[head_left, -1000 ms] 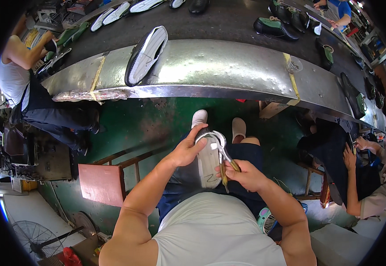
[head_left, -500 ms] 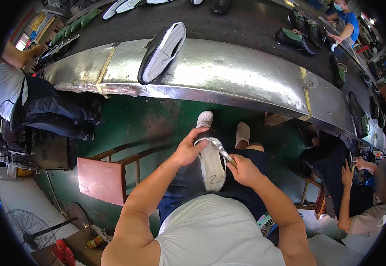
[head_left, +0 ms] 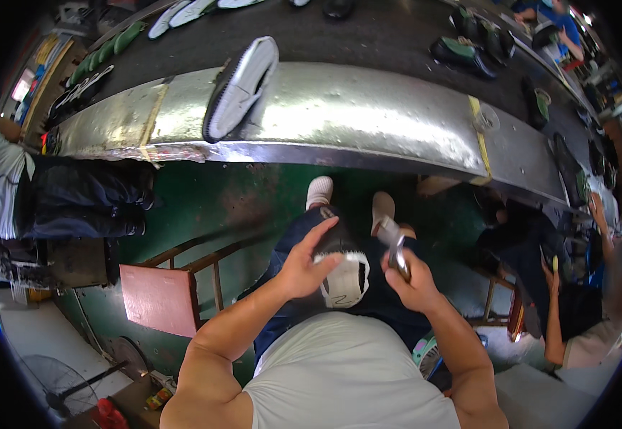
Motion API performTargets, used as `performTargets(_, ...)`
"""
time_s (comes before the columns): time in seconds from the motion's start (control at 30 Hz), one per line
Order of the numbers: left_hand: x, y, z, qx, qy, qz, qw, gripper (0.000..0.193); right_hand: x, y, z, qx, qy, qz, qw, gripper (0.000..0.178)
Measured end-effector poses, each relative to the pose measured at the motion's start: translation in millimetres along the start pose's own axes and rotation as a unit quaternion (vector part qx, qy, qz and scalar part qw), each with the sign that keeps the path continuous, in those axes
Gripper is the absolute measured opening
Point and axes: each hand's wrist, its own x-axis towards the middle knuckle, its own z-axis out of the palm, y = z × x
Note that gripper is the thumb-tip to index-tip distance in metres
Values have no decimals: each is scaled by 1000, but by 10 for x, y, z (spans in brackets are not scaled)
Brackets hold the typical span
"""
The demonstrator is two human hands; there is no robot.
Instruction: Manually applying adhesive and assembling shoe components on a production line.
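Observation:
On my lap lies an upturned shoe (head_left: 346, 282) with a dark upper and a whitish bottom that carries a pencil mark. My left hand (head_left: 302, 266) grips its toe end, thumb across the edge of the bottom and fingers along the dark leather. In my right hand (head_left: 412, 284) is a pair of metal lasting pliers (head_left: 395, 247), its head pointing away from me and blurred by motion. The pliers are apart from the shoe, a little to its right. My right fingers wrap round the handles.
A dark conveyor belt (head_left: 368, 43) with a metal edge runs ahead, bearing several shoes. One whitish-bottomed shoe (head_left: 243, 89) leans on that edge. A pink-topped stool (head_left: 157, 299) stands left. Co-workers sit on both sides; a fan (head_left: 57, 386) is at lower left.
The pliers have left the shoe's edge and moved right, their head turned away from me. The shoe has tilted, showing more dark upper, and my left fingers have spread along it.

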Motion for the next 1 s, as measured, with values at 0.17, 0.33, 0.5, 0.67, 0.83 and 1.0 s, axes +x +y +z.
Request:
performTargets(0.17,-264,222,292,150,-67,164,973,86,379,141,346,257,113,-79,957,32)
performTargets(0.33,-457,369,492,252,-29,76,964,81,304,-45,212,112,87,-42,989,27)
performTargets(0.5,-328,242,578,260,-6,-33,965,78,403,109,128,13,133,0,991,34)
performTargets(0.67,-193,-609,637,181,36,-65,981,53,76,949,399,70,237,71,966,44)
performTargets(0.83,-88,-813,691,135,-48,-141,979,50,-322,794,548,124,161,299,932,47)
performTargets(1.0,1,-886,823,28,-160,-242,957,73,-575,1065,431,193,153,338,908,37)
